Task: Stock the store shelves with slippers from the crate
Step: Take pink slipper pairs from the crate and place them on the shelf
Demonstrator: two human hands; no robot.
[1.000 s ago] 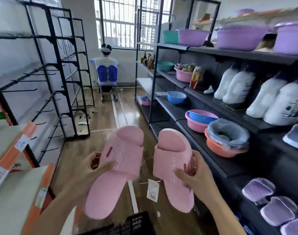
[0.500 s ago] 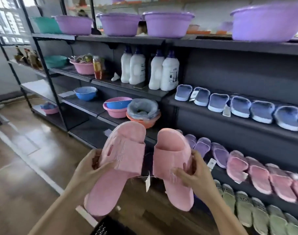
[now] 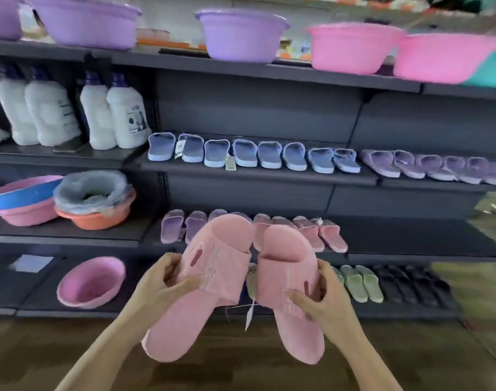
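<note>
Your left hand (image 3: 162, 283) grips pink slipper (image 3: 201, 292) at strap, thumb on top. Right hand (image 3: 320, 300) grips mate (image 3: 289, 277) likewise. Pair held toes forward before pink row (image 3: 320, 235) on shelf (image 3: 410, 244). Judged: lining up for bare space to right.

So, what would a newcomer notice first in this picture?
The pair of pink slippers held up at the centre, one in the left hand and one in the right hand. Behind them, blue slippers line a higher shelf, and purple basins and pink basins sit on the top shelf.
</note>
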